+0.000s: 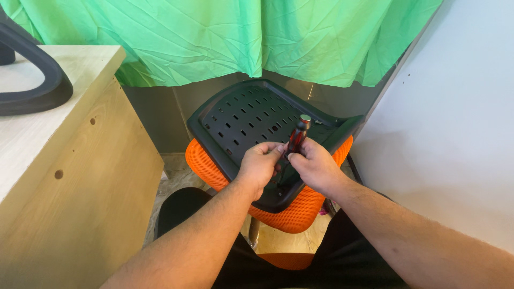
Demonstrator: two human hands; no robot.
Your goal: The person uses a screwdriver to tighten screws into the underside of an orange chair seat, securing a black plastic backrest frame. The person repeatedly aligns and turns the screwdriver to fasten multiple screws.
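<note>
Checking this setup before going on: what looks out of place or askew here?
The orange chair seat lies tipped over, its black slotted underside panel facing up. Both hands hold a screwdriver against it.

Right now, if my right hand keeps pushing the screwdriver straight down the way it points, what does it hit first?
Most likely the black slotted seat pan. The right hand holds the screwdriver tip-down over its near edge, beside the left hand. The tip is hidden, so depth is uncertain.
</note>
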